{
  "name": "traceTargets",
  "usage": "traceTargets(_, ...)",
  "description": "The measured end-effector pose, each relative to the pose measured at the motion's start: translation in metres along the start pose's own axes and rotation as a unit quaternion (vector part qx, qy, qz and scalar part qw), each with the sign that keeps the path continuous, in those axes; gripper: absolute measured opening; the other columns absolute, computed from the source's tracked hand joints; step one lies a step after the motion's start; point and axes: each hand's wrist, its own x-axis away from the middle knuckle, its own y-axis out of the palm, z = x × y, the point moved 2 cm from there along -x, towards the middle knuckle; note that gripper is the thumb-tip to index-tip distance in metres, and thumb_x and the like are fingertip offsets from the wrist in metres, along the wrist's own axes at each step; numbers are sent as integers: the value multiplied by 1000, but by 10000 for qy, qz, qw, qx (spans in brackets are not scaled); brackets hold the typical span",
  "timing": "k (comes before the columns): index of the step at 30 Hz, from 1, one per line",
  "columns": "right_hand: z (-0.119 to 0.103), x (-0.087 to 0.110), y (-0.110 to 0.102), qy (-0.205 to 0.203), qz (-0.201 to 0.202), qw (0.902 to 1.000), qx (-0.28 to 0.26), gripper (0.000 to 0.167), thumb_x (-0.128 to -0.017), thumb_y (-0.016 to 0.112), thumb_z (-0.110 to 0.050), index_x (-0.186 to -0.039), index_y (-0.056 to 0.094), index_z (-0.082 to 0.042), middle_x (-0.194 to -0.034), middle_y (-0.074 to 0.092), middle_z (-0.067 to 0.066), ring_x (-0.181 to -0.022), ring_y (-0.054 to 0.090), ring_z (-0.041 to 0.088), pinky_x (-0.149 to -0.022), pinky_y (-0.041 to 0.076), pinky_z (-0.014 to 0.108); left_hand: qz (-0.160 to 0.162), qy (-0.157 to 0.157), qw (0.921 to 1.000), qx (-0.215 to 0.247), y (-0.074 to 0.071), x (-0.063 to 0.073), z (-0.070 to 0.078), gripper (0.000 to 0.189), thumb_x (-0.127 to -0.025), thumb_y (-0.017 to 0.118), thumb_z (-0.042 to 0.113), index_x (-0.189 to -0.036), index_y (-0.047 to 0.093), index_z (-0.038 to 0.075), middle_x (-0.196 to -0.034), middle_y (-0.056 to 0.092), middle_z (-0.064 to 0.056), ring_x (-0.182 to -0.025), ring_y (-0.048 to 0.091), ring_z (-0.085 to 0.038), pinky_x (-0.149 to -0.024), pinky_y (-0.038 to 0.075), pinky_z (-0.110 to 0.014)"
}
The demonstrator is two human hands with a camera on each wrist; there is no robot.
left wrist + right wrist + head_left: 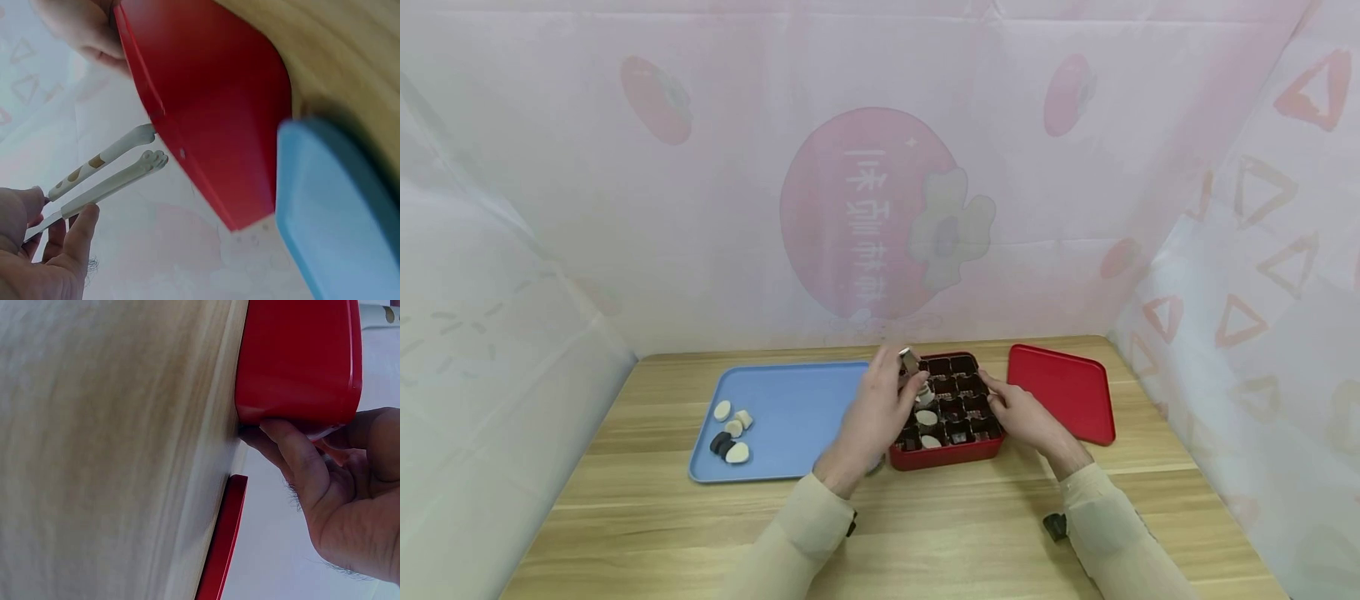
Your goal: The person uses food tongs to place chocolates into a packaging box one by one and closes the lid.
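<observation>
Your left hand (pixel 874 410) pinched a pair of slim cream tongs with brown patches and paw-shaped ends (pixel 111 189), the thumb on one side of their metal part and the fingers on the other. The tongs thus lay directly between your fingertips, pointing down from them, and their two paw ends stood apart, over the left column of a deep red rectangular box with a dark, gridded insert (pixel 946 455). You could not tell from the views whether a piece sat between the ends.

Your right hand (pixel 1024 413) touched the box's right side, its fingers spread rather than pinching: some lay low by the wooden table (pixel 125 456), another up near the rim. The box stood between your hands, its right wall directly against those right fingertips.

Inside, two white oval pieces (pixel 927 418) occupied near compartments of the left column, just beside your left hand. To the left lay a flat light-blue plastic tray (pixel 797 417), with more white ovals (pixel 722 410), short cream cylinders (pixel 734 428) and dark pieces (pixel 720 442) near its left edge. A flat red lid (pixel 1063 392) lay beyond your right hand.
</observation>
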Motion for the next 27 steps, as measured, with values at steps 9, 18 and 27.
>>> traceTargets(9, -2, 1, -1, -25, 7, 10000, 87, 62, -121, 48, -5, -182, 35, -3, -65, 31, -10, -57, 29, 10, -52, 31, 20, 169, -174, 9996, 175, -34, 6, -21, 29, -118, 72, 18, -139, 61, 1, -130, 67, -11, -124, 78, -28, -110, 72, -32)
traceTargets(18, 0, 0, 0, -33, -3, 10000, 69, 62, -121, 48, -6, -182, 35, -3, -65, 31, -10, -57, 29, 9, -52, 32, 21, 231, -349, 9990, 170, -65, 13, -40, 25, -119, 70, 14, -139, 60, 3, -139, 65, -18, -130, 76, -31, -119, 67, -34)
traceTargets(27, 0, -1, 0, -48, -21, 10000, 36, 62, -122, 48, -7, -182, 35, -4, -63, 31, -12, -56, 29, 9, -52, 32, 21, 289, -498, 9983, 14, -92, 25, -60, 21, -119, 69, 11, -137, 59, 3, -134, 63, -16, -126, 75, -31, -118, 69, -40)
